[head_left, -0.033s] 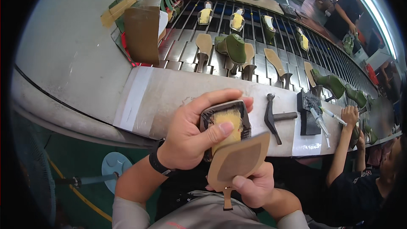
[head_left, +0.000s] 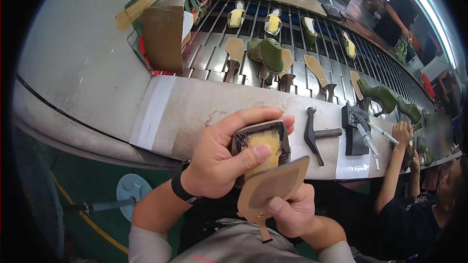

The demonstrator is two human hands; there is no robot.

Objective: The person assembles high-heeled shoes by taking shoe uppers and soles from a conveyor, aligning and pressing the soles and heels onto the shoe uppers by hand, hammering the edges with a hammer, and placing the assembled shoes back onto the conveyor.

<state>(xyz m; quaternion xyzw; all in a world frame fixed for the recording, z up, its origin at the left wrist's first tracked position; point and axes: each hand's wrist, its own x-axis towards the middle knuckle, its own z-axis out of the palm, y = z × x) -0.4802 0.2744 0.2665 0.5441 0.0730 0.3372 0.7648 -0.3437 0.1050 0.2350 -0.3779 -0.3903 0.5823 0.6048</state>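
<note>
My left hand [head_left: 217,165], with a black band at its wrist, grips a shoe upper [head_left: 239,139] turned bottom up. Its dark, roughened rim surrounds a yellow pad [head_left: 261,158], and my thumb presses on that pad. Below it, my right hand [head_left: 295,214] holds a tan shoe sole [head_left: 265,190] with a slim heel, thumb on its face and the other fingers mostly hidden behind. The sole's upper edge overlaps the lower part of the shoe upper; whether they touch, I cannot tell.
Ahead runs a pale bench edge [head_left: 195,104] with a hammer [head_left: 322,133], a black block [head_left: 358,141] and white syringe-like tools [head_left: 369,141]. Beyond it, a slatted conveyor [head_left: 204,63] carries soles and green shoes [head_left: 268,54]. A co-worker's hand [head_left: 402,134] is at the right.
The shoe upper and my left hand have shifted slightly down and right. The sole has tilted a little, its heel end swinging right.
</note>
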